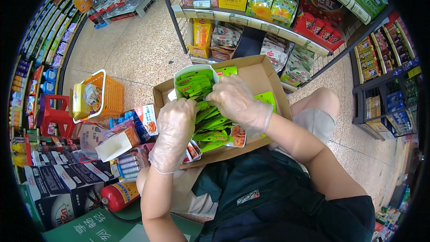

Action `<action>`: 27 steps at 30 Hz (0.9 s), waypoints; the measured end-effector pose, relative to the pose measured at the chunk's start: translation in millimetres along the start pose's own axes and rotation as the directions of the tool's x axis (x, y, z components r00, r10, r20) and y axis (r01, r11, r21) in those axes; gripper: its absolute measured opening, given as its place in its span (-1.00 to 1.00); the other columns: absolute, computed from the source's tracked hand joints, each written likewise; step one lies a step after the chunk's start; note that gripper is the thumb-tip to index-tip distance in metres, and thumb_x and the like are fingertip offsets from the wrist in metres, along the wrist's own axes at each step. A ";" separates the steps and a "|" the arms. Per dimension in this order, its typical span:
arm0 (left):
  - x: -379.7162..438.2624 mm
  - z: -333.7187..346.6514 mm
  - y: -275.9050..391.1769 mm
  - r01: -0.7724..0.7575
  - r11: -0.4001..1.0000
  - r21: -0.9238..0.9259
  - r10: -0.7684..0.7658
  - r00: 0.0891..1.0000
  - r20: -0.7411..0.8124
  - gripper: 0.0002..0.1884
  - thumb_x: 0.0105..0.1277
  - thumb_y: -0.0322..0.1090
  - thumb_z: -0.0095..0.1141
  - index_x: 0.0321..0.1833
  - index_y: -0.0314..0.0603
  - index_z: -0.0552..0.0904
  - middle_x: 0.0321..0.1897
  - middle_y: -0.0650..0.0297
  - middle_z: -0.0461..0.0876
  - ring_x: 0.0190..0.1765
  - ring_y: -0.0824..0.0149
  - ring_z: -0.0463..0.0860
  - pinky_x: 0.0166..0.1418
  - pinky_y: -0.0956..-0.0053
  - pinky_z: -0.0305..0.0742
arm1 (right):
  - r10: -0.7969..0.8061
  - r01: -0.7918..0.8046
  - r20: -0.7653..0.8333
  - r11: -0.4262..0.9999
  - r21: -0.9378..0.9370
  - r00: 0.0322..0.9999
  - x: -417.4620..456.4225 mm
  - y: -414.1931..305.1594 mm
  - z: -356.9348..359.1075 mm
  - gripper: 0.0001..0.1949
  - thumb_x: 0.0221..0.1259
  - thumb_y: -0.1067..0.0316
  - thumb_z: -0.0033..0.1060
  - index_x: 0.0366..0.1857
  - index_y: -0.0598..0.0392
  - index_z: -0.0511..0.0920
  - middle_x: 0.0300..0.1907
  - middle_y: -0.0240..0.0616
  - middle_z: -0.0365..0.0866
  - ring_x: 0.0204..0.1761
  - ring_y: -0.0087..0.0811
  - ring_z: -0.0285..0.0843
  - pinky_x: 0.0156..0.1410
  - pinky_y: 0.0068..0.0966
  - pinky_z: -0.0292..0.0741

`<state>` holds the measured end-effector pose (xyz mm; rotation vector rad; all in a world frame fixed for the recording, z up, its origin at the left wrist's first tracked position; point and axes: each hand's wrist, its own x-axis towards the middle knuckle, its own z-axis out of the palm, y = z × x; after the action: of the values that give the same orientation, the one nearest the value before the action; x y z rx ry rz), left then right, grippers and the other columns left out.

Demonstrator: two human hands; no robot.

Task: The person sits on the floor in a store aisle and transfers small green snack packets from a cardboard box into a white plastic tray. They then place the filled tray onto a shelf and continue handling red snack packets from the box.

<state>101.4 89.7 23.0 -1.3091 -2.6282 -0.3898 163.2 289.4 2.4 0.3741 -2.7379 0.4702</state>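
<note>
Both hands wear clear plastic gloves. My left hand (178,117) is closed at the near left edge of a display box (178,85) packed with green snack packets (196,82). My right hand (231,95) is bent over the same packets at the box's right side, fingertips among them. The fingers hide what exactly each hand pinches. More green packets (211,124) lie fanned below the hands. All this stands in a shallow cardboard tray (258,70) on my lap. A loose green packet (266,99) lies at the tray's right, partly behind my right wrist.
Ahead stands a metal shelf (248,18) with boxed snacks. To the left are an orange plastic basket (112,95), a red stool (55,111), piled goods and a red fire extinguisher (117,196). Dark cartons (53,188) stand at lower left. Another rack (383,104) is at right.
</note>
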 end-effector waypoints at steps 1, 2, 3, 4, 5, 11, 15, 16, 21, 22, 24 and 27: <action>0.0 -0.4 -0.4 0.005 1.000 -0.006 -0.005 1.000 0.008 -0.89 0.25 -0.33 0.36 -0.25 -0.12 0.67 -0.45 0.12 0.64 -0.32 0.00 0.66 -0.20 0.10 0.57 | -0.008 0.008 0.029 1.000 -0.007 1.000 0.8 0.5 -1.3 -0.78 0.04 0.45 0.31 -0.27 -0.12 0.84 -0.37 -0.38 0.74 -0.11 -0.27 0.60 -0.03 -0.27 0.45; -1.5 0.9 -1.0 0.000 1.000 0.006 0.000 1.000 0.004 -0.89 0.25 -0.33 0.36 -0.25 -0.10 0.68 -0.46 0.14 0.64 -0.33 0.01 0.66 -0.21 0.11 0.57 | -0.016 0.017 0.059 1.000 -0.014 0.998 1.7 0.5 -2.4 -0.77 0.03 0.45 0.30 -0.27 -0.13 0.84 -0.36 -0.38 0.74 -0.11 -0.28 0.61 -0.03 -0.28 0.44; -4.0 4.0 -1.4 -0.007 1.000 0.015 0.007 1.000 0.001 -0.89 0.25 -0.32 0.37 -0.25 -0.09 0.69 -0.47 0.15 0.64 -0.34 0.02 0.67 -0.22 0.12 0.57 | -0.010 0.011 0.067 1.000 -0.009 0.998 2.1 0.5 -2.9 -0.76 0.02 0.45 0.30 -0.27 -0.13 0.85 -0.37 -0.38 0.74 -0.12 -0.28 0.61 -0.03 -0.27 0.44; -6.2 5.7 -1.4 -0.013 1.000 0.024 0.013 1.000 -0.002 -0.89 0.24 -0.32 0.37 -0.25 -0.08 0.69 -0.48 0.16 0.64 -0.35 0.04 0.67 -0.24 0.12 0.57 | -0.005 0.006 0.076 1.000 -0.003 0.997 2.7 0.1 -3.2 -0.75 0.01 0.45 0.30 -0.27 -0.13 0.85 -0.38 -0.38 0.74 -0.12 -0.28 0.62 -0.03 -0.27 0.44; -8.5 6.2 -0.3 -0.001 0.999 0.036 0.001 1.000 -0.017 -0.90 0.24 -0.32 0.37 -0.26 -0.08 0.70 -0.48 0.17 0.65 -0.35 0.05 0.67 -0.24 0.13 0.57 | -0.001 0.000 0.084 1.000 0.002 0.996 3.5 -0.5 -3.5 -0.75 0.00 0.45 0.30 -0.27 -0.14 0.86 -0.38 -0.38 0.75 -0.13 -0.28 0.62 -0.03 -0.27 0.44; -9.4 9.3 5.8 0.022 0.997 0.073 -0.019 0.999 -0.039 -0.91 0.22 -0.33 0.38 -0.28 -0.07 0.71 -0.46 0.18 0.68 -0.35 0.10 0.69 -0.22 0.18 0.59 | 0.041 -0.033 0.062 0.992 -0.123 0.997 5.9 -7.0 -1.8 -0.76 0.00 0.44 0.30 -0.29 -0.15 0.87 -0.42 -0.32 0.74 -0.12 -0.27 0.66 -0.03 -0.25 0.45; -7.8 10.3 7.7 0.178 0.980 0.085 -0.189 0.970 0.153 -0.88 0.32 -0.25 0.30 -0.30 -0.10 0.72 -0.50 0.04 0.72 -0.39 -0.03 0.75 -0.27 0.07 0.64 | 0.060 -0.034 0.180 0.989 -0.145 0.982 10.9 -10.8 -5.3 -0.82 -0.03 0.43 0.30 -0.38 -0.11 0.84 -0.45 -0.24 0.73 -0.18 -0.22 0.71 -0.02 -0.24 0.45; -6.9 11.3 5.0 0.200 0.978 0.064 -0.208 0.965 0.161 -0.84 0.36 -0.19 0.27 -0.30 -0.09 0.74 -0.53 0.01 0.71 -0.41 -0.08 0.76 -0.30 0.03 0.65 | 0.072 -0.032 0.235 0.985 -0.171 0.969 14.2 -12.7 -5.3 -0.84 -0.03 0.42 0.30 -0.41 -0.09 0.83 -0.46 -0.22 0.73 -0.21 -0.20 0.72 -0.02 -0.23 0.46; -1.6 15.4 -0.4 0.230 0.967 0.114 -0.248 0.948 0.197 -0.82 0.37 -0.16 0.26 -0.31 -0.05 0.78 -0.49 -0.01 0.73 -0.39 -0.07 0.77 -0.27 0.04 0.65 | 0.105 0.026 0.401 0.951 -0.308 0.910 24.9 -22.9 -4.0 -0.88 -0.05 0.41 0.25 -0.50 -0.03 0.78 -0.46 -0.10 0.76 -0.34 -0.11 0.76 -0.18 -0.17 0.51; -1.2 19.8 -2.0 0.226 0.966 0.124 -0.248 0.948 0.202 -0.81 0.37 -0.15 0.26 -0.31 -0.05 0.78 -0.48 -0.02 0.73 -0.38 -0.08 0.77 -0.27 0.04 0.65 | 0.113 0.034 0.410 0.942 -0.335 0.905 25.5 -23.5 -2.0 -0.89 -0.03 0.41 0.26 -0.49 -0.02 0.78 -0.45 -0.09 0.76 -0.32 -0.11 0.76 -0.18 -0.17 0.52; 0.1 20.4 -1.3 0.240 0.965 0.104 -0.256 0.949 0.183 -0.79 0.37 -0.12 0.27 -0.31 -0.05 0.78 -0.47 -0.02 0.74 -0.37 -0.08 0.77 -0.26 0.04 0.65 | 0.136 0.047 0.426 0.920 -0.390 0.894 25.2 -19.8 4.0 -0.90 0.00 0.40 0.27 -0.47 0.00 0.78 -0.42 -0.06 0.77 -0.29 -0.10 0.78 -0.18 -0.16 0.55; 2.0 10.0 3.5 0.300 0.953 0.030 -0.301 0.943 0.138 -0.76 0.36 -0.07 0.29 -0.31 -0.07 0.79 -0.45 -0.01 0.74 -0.35 -0.08 0.77 -0.24 0.05 0.65 | 0.132 -0.131 0.271 0.991 -0.020 0.953 21.9 -1.6 2.0 -0.88 0.15 0.32 0.32 -0.37 0.05 0.80 -0.39 -0.03 0.77 -0.23 -0.08 0.79 -0.08 -0.15 0.60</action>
<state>102.6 96.3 14.6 -0.9628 -2.9550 -0.3378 143.2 282.9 9.2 0.2739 -3.0448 0.4821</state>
